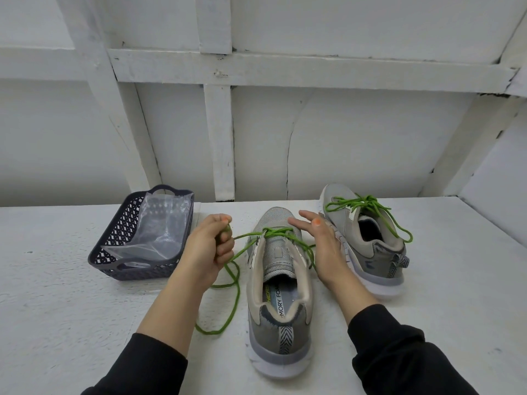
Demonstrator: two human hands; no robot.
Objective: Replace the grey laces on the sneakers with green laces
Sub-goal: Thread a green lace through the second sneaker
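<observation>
My left hand (pixel 209 246) pinches the soft, floppy green lace (pixel 248 235) just left of the near sneaker (pixel 278 309), my right hand (pixel 319 240) lies open on its right; I'd grab near the tip.

Setting: plain, white-painted work booth, kind uncertain. Evidence: rough painted tabletop (pixel 57 309) lay under the left hand (pixel 205 246) gripping the green lace (pixel 248 235); panelled wall (pixel 370 143) with timber battens (pixel 218 138) stood beyond that grip; plastic basket (pixel 119 223) sat left.
</observation>
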